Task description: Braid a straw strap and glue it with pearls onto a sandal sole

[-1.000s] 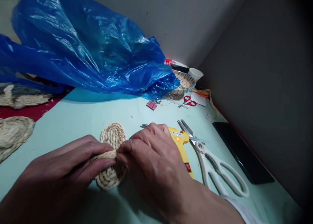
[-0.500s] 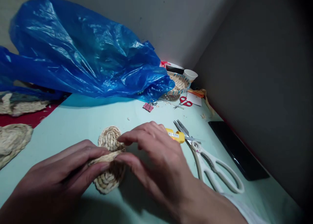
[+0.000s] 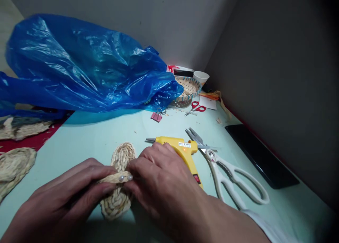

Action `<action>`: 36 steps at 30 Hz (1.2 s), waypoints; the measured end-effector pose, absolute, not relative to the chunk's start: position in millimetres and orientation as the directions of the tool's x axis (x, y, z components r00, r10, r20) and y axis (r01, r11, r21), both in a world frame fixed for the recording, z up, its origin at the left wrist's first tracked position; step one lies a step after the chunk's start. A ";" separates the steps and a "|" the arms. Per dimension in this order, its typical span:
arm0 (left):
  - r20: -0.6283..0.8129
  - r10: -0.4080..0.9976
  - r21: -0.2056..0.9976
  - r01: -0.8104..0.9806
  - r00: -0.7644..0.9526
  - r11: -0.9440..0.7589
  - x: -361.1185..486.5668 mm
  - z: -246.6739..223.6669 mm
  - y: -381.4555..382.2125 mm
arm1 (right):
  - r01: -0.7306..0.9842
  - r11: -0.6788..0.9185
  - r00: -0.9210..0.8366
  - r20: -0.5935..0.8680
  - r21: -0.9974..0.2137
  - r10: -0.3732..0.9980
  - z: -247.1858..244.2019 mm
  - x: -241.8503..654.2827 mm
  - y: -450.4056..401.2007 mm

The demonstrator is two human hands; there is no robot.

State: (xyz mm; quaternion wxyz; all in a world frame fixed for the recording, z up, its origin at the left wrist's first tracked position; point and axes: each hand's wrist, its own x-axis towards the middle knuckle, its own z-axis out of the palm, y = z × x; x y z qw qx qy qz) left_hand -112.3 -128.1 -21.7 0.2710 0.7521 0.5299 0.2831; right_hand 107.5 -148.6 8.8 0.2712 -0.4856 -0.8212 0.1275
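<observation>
A woven straw slipper [image 3: 123, 156] lies on the pale green table, its sole coiled from braid. Across its middle runs a straw strap [image 3: 113, 178] bearing two small pearl-like beads [image 3: 125, 178] near its right end. My left hand [image 3: 76, 190] pinches the strap's left part between thumb and fingers. At the right end, the fingers of my right hand [image 3: 164, 183] are closed on the strap beside the beads. A yellow glue gun [image 3: 182, 149] with a lit orange light lies just beyond my right hand, which partly covers it.
White-handled scissors [image 3: 225, 169] and a black phone-like slab [image 3: 259, 154] lie right. Behind are a blue plastic bag [image 3: 87, 66], pink clip [image 3: 156, 117], red scissors [image 3: 198, 107], basket [image 3: 197, 91] and paper cup [image 3: 201, 77]. Another woven piece [image 3: 16, 165] is at left.
My right hand's fingers have closed on the strap's right end, where the beads now show. The view has shifted, and more of the glue gun is visible.
</observation>
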 end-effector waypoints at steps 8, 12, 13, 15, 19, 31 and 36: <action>0.153 0.920 0.685 0.632 0.361 -0.363 -111.5 -21.3 -127.1 | 0.767 0.541 -0.431 0.348 -0.344 0.832 -7.3 104.3 -151.3; 0.227 0.893 0.667 0.607 0.388 -0.433 -111.3 -23.4 -128.5 | 0.777 0.512 -0.461 0.223 -0.365 0.859 7.8 108.7 -149.8; 0.246 0.885 0.666 0.595 0.394 -0.450 -110.9 -23.6 -129.1 | 0.772 0.500 -0.466 0.186 -0.392 0.865 13.7 111.9 -149.6; 0.279 0.872 0.667 0.572 0.403 -0.478 -110.8 -24.5 -129.4 | 0.734 0.489 -0.469 0.167 -0.472 0.867 25.1 121.2 -149.8; 0.360 0.818 0.576 0.583 0.449 -0.573 -114.4 -29.5 -127.0 | 0.653 0.459 -0.375 0.269 -0.602 0.887 39.3 144.0 -151.0; 0.165 0.964 0.719 0.643 0.210 -0.264 -107.9 -14.5 -130.0 | 0.676 0.307 -0.145 0.287 -0.670 0.947 50.1 173.4 -165.7; 0.166 0.966 0.747 0.614 0.200 -0.256 -108.8 -12.3 -127.2 | 0.784 0.250 -0.095 0.288 -0.568 0.953 37.1 189.9 -179.6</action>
